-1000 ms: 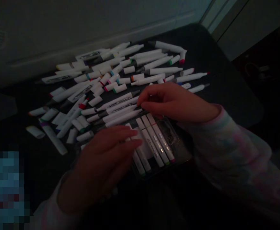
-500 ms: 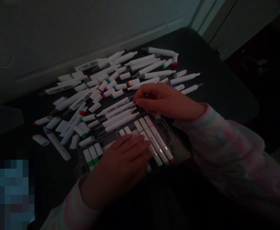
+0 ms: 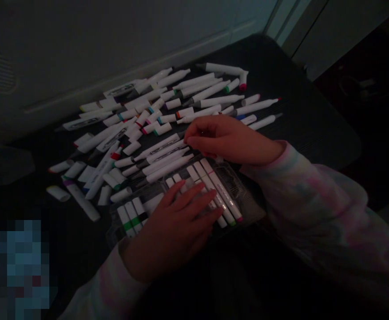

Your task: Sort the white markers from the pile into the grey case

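Observation:
My left hand (image 3: 177, 226) lies palm down over the clear plastic case (image 3: 239, 180), its fingers spread across the white markers in it. To its left, green-banded markers (image 3: 132, 215) sit in the case, one beside them with a black band. On its right, a white marker with a pink band (image 3: 219, 189) lies slanted in the case. My right hand (image 3: 223, 140) hovers over the case's far edge, thumb and forefinger pinched together. Its fingertips meet the end of a loose white marker (image 3: 166, 150); whether they grip it or something small is hidden.
A heap of uncapped white markers (image 3: 211, 92) and loose caps (image 3: 163, 129) covers much of the dark table (image 3: 317, 120). A pale wall or panel (image 3: 114, 40) rises behind it. A clear plastic object (image 3: 9, 164) stands at the left. The scene is very dim.
My left hand has slid slightly right across the case with its fingers wider apart, uncovering the black-banded marker. My right hand has stayed nearly in place.

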Motion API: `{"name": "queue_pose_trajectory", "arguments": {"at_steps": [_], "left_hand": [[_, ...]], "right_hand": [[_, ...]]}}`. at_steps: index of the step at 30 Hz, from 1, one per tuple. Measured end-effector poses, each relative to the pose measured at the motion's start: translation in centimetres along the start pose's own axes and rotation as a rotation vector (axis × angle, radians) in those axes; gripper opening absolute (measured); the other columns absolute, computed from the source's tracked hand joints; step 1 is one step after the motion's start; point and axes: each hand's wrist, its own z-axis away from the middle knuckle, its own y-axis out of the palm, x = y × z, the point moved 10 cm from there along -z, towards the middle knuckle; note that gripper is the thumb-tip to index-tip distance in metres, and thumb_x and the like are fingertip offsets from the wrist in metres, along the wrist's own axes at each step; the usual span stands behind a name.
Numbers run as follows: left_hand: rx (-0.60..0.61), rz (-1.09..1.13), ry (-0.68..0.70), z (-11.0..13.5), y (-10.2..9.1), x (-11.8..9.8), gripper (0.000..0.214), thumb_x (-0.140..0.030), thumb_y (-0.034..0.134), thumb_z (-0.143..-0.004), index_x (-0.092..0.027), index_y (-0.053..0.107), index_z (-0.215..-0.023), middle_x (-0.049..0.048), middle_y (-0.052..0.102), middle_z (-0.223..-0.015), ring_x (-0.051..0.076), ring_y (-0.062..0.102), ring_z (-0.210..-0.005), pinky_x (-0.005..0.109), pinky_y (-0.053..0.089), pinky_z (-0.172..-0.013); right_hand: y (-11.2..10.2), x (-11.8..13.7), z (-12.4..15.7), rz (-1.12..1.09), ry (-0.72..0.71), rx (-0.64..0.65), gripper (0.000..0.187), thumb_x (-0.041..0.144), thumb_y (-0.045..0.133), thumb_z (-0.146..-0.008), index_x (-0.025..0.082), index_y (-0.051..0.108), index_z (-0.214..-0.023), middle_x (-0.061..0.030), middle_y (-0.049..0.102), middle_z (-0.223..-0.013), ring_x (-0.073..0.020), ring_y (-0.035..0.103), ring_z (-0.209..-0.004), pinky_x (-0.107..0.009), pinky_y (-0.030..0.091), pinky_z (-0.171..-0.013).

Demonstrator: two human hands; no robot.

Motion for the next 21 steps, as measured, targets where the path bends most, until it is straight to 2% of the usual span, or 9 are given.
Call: {"name": "queue_pose_trajectory", "arguments": {"at_steps": [6,15,18,21], "left_hand": [[0.008,-0.004,0.013,-0.3,0.3,-0.4,0.039,-0.024,0.044,-0.084,-0.028,0.047,-0.122,0.0006,0.048,-0.131,0.022,0.04,-0.122,0.049,0.023,-0.105],[0.017,0.094,0.02,-0.5,0.4,-0.5,0.036,-0.023,0.043,-0.085,-0.024,0.049,-0.119,0.001,0.049,-0.13,0.019,0.04,-0.123,0.049,0.017,-0.108],[-0.03,0.238,0.032,-0.1,-0.8,-0.4,0.035,-0.022,0.044,-0.083,-0.02,0.051,-0.118,0.0049,0.053,-0.126,0.019,0.044,-0.12,0.049,0.016,-0.109],[-0.22,0.53,-0.009,1.3,-3.5,1.1,0.032,-0.02,0.049,-0.081,-0.021,0.055,-0.111,0.0063,0.06,-0.116,0.019,0.053,-0.109,0.047,0.024,-0.107]], "right_hand": [[0.5,-0.1,0.0,0.018,-0.011,0.023,0.012,0.019,0.048,-0.08,0.01,0.056,-0.078,0.0036,0.047,-0.064,-0.0038,0.041,-0.061,-0.018,0.032,-0.06],[0.5,-0.3,0.0,0.005,0.007,0.024,0.012,0.019,0.049,-0.079,0.009,0.056,-0.078,0.0036,0.048,-0.063,-0.0037,0.041,-0.06,-0.018,0.033,-0.059],[0.7,-0.4,0.0,-0.045,0.016,0.033,0.012,0.019,0.048,-0.079,0.01,0.055,-0.076,0.004,0.047,-0.06,-0.0038,0.04,-0.057,-0.018,0.032,-0.056],[0.1,-0.5,0.1,-0.111,0.014,-0.023,0.012,0.021,0.048,-0.079,0.012,0.054,-0.075,0.004,0.046,-0.058,-0.0043,0.039,-0.054,-0.019,0.031,-0.052]]}}
